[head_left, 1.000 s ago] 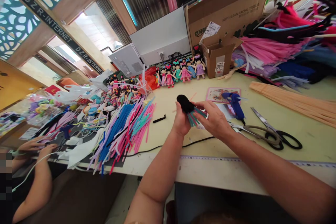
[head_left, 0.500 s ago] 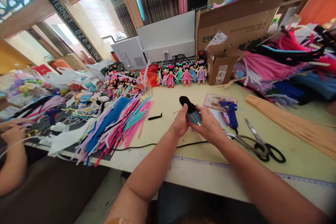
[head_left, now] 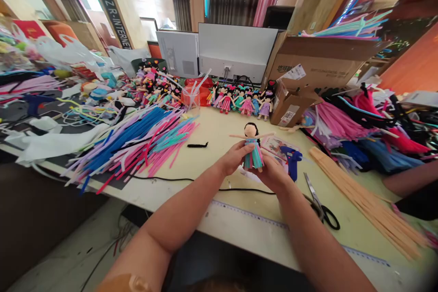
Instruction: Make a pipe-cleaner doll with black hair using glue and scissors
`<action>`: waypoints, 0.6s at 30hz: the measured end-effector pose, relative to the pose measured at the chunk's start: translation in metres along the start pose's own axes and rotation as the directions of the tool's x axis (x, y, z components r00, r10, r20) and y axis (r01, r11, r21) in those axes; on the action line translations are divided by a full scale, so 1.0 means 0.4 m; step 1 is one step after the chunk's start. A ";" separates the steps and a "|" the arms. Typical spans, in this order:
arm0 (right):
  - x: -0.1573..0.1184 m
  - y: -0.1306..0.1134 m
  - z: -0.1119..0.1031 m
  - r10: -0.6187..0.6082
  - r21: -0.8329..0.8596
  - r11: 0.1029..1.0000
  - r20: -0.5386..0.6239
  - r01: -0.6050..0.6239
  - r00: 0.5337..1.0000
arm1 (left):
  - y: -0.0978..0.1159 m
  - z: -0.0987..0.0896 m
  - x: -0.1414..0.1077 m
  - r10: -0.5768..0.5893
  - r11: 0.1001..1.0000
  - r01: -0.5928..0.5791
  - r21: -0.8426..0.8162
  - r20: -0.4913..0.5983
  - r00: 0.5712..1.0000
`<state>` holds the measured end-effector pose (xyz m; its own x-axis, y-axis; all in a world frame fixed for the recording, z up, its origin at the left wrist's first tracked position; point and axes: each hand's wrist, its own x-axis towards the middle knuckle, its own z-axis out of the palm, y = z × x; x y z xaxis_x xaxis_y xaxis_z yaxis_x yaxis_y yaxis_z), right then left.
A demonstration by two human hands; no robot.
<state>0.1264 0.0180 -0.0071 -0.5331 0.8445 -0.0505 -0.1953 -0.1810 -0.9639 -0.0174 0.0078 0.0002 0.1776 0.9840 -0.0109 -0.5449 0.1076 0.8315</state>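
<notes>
A small doll (head_left: 253, 148) made of pipe cleaners, with black hair, a plain round head and a striped teal and purple skirt, is held upright over the table. Its thin arms stretch out sideways. My left hand (head_left: 237, 157) pinches its waist from the left. From the right, my right hand (head_left: 273, 172) supports the lower skirt, its fingers partly hidden behind it. A short black pipe cleaner piece (head_left: 197, 145) lies on the table to the left. Just right of my right hand are a blue glue gun (head_left: 292, 162) and scissors (head_left: 321, 205).
Loose coloured pipe cleaners (head_left: 137, 141) cover the left side. Finished dolls (head_left: 239, 101) line the back before a monitor (head_left: 236, 50). Beige pipe cleaners (head_left: 366, 200) lie at right, below cardboard boxes (head_left: 308, 61). A black cord (head_left: 191, 179) crosses the front. Another person's arm (head_left: 407, 181) shows at right.
The doll has been turned from showing its black hair to showing its front, with its arms visible. My view has swung right; a neighbour's hands at left are out of sight.
</notes>
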 end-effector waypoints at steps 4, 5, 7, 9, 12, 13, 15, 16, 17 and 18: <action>0.001 0.006 -0.011 0.067 -0.072 0.995 -0.111 -0.075 0.992 | 0.003 -0.006 0.007 0.071 0.997 -0.072 -0.010 -0.062 0.996; 0.000 0.006 -0.012 0.074 -0.095 0.992 -0.115 -0.085 0.991 | 0.004 -0.007 0.007 0.091 0.996 -0.090 0.015 -0.074 0.993; 0.000 0.005 -0.012 0.060 -0.161 0.984 -0.095 -0.075 0.994 | 0.007 -0.009 0.006 0.122 0.989 -0.114 0.090 -0.092 0.988; 0.000 0.005 -0.007 0.030 -0.252 0.966 -0.081 -0.049 0.996 | 0.007 -0.009 0.004 0.145 0.977 -0.129 0.170 -0.088 0.985; 0.001 0.012 0.005 -0.001 -0.351 0.936 -0.081 -0.028 0.997 | 0.006 -0.004 -0.001 0.136 0.962 -0.121 0.244 -0.046 0.990; 0.001 0.015 0.009 -0.006 -0.361 0.932 -0.074 -0.021 0.997 | 0.006 -0.002 -0.002 0.126 0.961 -0.114 0.252 -0.036 0.991; 0.000 0.020 0.012 -0.019 -0.363 0.932 -0.053 -0.001 0.998 | 0.006 0.000 -0.003 0.113 0.964 -0.104 0.246 -0.022 0.993; -0.001 0.021 0.013 -0.022 -0.366 0.931 -0.044 0.004 0.999 | 0.007 0.000 -0.003 0.110 0.968 -0.104 0.230 -0.014 0.994; -0.001 0.021 0.012 -0.020 -0.372 0.928 -0.038 0.004 0.999 | 0.008 -0.002 -0.002 0.106 0.973 -0.103 0.208 -0.006 0.994; -0.002 0.019 0.011 -0.017 -0.383 0.924 -0.037 0.002 0.999 | 0.008 -0.003 -0.002 0.106 0.977 -0.104 0.188 0.000 0.994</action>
<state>0.1218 0.0136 -0.0135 -0.4991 0.8655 -0.0432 0.1340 0.0279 -0.9906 -0.0204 0.0077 0.0023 0.1191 0.9899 0.0770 -0.3967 -0.0236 0.9177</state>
